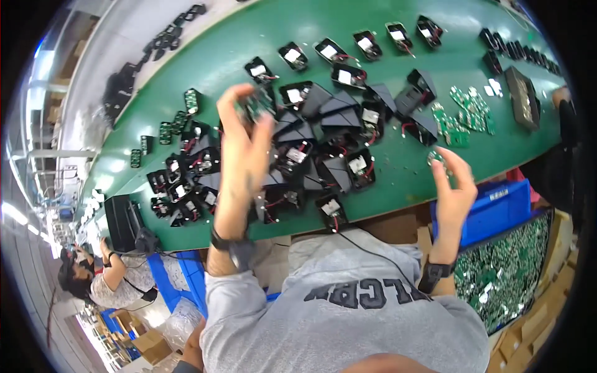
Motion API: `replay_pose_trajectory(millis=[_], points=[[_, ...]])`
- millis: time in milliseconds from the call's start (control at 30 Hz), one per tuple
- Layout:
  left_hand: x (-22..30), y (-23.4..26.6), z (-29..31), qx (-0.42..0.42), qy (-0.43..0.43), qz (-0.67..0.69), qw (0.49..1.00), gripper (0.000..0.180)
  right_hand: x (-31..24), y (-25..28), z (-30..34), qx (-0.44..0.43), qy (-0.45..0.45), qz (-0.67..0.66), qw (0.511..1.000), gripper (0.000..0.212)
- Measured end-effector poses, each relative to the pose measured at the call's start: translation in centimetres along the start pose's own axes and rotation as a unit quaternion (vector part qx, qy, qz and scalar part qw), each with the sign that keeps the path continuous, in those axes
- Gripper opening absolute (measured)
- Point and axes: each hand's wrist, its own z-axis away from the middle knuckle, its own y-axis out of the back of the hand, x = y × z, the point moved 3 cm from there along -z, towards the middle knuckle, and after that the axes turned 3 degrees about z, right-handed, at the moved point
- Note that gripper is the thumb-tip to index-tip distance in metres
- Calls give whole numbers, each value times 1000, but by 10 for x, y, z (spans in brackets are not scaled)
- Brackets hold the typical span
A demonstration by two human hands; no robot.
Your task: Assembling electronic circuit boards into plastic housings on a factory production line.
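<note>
Head | L hand (243,149): PCB (255,107), abv housings (362,169) | R hand (455,186) nr tbl edge (395,210)

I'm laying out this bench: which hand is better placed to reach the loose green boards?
Probably the right hand: it is nearer the boards, though pinching a small piece. The left hand, over the black cases, holds a blurred green item.

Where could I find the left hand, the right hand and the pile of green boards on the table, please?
Left hand (245,149): head view, middle of the hand.
Right hand (455,194): head view, middle of the hand.
Pile of green boards (475,113): head view, a board mid-pile.
</note>
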Motion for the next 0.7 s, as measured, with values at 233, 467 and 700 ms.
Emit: replay_pose_trajectory(millis=[233, 467, 700], points=[[-138, 127, -155, -65, 33, -471, 879, 54, 40, 14, 0, 10, 35, 186, 982, 27], [-80, 62, -155, -5, -52, -604, 795, 53, 37, 9, -3, 4, 63, 170, 983, 17], [-110, 47, -165, -89, -46, -425, 900, 44, 29, 3, 8, 39, -25, -216, 975, 21]])
